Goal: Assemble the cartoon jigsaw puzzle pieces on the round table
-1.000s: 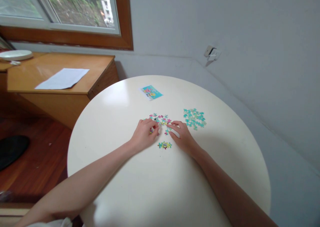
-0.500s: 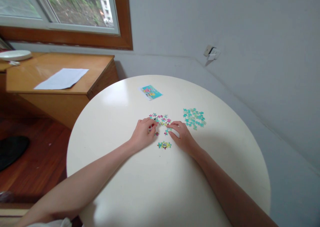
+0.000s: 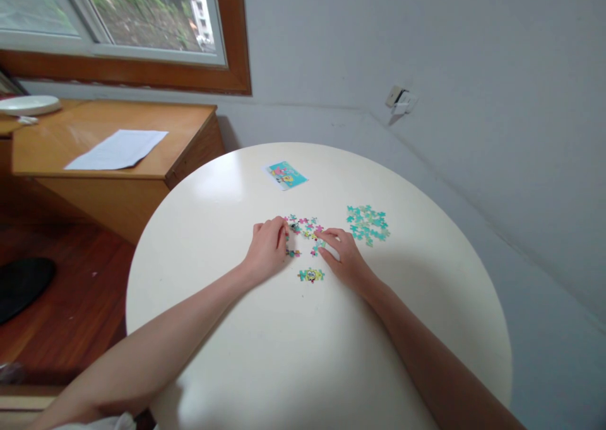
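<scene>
Beside puzzle pieces (image 3: 304,221), left hand (image 3: 266,248) curls inward; right hand (image 3: 348,258) arches.

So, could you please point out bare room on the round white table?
Free: the table between its left rim and the bare left hand; the stretch between both forearms, below the yellow-and-teal puzzle strip. Crowded: the middle, with loose multicoloured puzzle pieces between left hand and bare right hand, plus the teal puzzle cluster.

left forearm (image 3: 189,319): bare, slanting in from lower left | left hand (image 3: 266,248): fingers curled, thumb close to index, grip unclear | right forearm (image 3: 421,341): bare, slanting in from lower right | right hand (image 3: 345,256): thumb and index parted, pointing left | hands apart
</scene>
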`<state>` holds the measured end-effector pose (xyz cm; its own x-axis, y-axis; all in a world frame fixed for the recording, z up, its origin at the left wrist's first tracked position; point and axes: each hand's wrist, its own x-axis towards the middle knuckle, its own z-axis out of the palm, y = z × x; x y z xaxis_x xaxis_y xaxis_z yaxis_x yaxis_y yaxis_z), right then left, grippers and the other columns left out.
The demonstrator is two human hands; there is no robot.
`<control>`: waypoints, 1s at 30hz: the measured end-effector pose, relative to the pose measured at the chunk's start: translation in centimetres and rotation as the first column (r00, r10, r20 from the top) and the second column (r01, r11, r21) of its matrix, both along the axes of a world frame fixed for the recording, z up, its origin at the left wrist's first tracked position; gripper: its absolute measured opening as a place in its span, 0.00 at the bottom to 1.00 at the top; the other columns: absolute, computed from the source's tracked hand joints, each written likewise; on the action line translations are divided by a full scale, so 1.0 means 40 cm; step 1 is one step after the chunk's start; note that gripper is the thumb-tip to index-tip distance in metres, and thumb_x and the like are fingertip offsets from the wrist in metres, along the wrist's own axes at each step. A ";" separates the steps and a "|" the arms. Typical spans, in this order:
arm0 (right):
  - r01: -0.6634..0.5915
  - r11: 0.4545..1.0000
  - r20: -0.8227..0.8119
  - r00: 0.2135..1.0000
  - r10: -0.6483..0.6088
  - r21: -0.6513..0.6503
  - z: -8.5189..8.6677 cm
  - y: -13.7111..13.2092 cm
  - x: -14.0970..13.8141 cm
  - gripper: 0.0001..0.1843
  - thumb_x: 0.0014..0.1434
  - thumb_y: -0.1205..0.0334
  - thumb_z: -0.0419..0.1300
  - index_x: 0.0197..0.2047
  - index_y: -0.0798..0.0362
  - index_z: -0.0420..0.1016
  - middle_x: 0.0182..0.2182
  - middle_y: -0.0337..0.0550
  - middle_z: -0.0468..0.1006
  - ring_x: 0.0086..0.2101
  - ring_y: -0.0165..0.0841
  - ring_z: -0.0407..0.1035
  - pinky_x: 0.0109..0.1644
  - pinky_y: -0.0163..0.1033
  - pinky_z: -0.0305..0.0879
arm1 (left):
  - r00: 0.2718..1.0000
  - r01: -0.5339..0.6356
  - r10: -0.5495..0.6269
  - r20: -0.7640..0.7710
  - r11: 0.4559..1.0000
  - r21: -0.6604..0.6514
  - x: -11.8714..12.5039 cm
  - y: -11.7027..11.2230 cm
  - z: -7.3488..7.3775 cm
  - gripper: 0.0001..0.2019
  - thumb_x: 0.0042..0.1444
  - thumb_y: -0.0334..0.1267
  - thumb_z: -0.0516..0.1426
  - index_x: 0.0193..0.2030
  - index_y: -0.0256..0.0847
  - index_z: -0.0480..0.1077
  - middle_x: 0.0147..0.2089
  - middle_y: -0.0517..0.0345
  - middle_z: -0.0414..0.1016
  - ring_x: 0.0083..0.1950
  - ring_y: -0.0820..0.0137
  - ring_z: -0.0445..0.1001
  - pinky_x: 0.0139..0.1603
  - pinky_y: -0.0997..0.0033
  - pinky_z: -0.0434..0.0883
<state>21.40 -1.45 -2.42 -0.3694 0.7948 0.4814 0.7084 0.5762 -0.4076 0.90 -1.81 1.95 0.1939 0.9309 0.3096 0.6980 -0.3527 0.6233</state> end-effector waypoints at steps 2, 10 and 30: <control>0.006 1.000 0.014 1.000 -0.006 0.001 -0.001 0.000 0.000 0.18 0.58 0.64 0.52 0.52 0.49 0.70 0.44 0.49 0.70 0.45 0.41 0.64 0.50 0.50 0.62 | 1.000 -0.001 0.001 -0.006 1.000 0.003 0.000 0.001 -0.002 0.08 0.55 0.27 0.43 0.32 0.41 0.59 0.28 0.62 0.67 0.33 0.69 0.66 0.45 0.59 0.60; -0.002 1.000 -0.003 1.000 0.002 0.010 -0.010 0.004 0.004 0.15 0.59 0.64 0.52 0.47 0.49 0.73 0.41 0.49 0.70 0.43 0.40 0.65 0.49 0.50 0.63 | 0.999 -0.030 0.030 0.017 0.999 -0.015 0.001 0.008 -0.012 0.08 0.57 0.29 0.42 0.31 0.41 0.59 0.27 0.62 0.67 0.33 0.70 0.66 0.47 0.59 0.60; 0.022 1.000 -0.041 0.999 -0.022 0.006 -0.008 0.011 -0.001 0.14 0.59 0.64 0.51 0.45 0.51 0.74 0.40 0.49 0.71 0.42 0.39 0.65 0.49 0.50 0.63 | 0.999 -0.047 0.046 0.018 0.997 0.058 0.001 0.032 -0.047 0.11 0.51 0.24 0.43 0.34 0.42 0.60 0.29 0.61 0.68 0.35 0.69 0.68 0.46 0.60 0.60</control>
